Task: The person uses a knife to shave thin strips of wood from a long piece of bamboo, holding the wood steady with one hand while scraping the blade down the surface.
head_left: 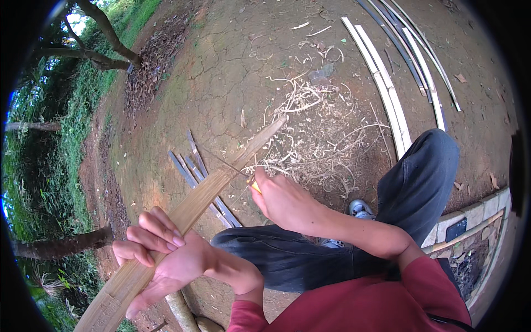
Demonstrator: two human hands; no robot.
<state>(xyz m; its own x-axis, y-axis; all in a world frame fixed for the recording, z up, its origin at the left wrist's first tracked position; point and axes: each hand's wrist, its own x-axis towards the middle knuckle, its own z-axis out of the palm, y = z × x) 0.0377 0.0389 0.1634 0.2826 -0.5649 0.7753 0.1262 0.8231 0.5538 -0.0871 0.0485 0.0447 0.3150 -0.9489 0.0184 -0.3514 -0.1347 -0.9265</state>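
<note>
A long, flat bamboo slat (200, 203) slants from the lower left up toward the middle of the view. My left hand (166, 260) is closed round its lower part, with the fingers curled over the edge. In my closed right hand (285, 202) is a knife (255, 186) with a yellow-orange handle. Its thin dark blade crosses the slat about two-thirds of the way up and touches it, as far as I can see. Beyond the blade the slat narrows to its far end, over a heap of pale curled shavings (326, 138) on the ground.
Several pale and dark bamboo strips (381, 83) lie at the upper right. Shorter dark strips (191, 166) lie behind the slat. My bent knees (426, 171) frame the lower right. A low stone edging (470, 218) runs at the right; trees (102, 33) and greenery stand at the left.
</note>
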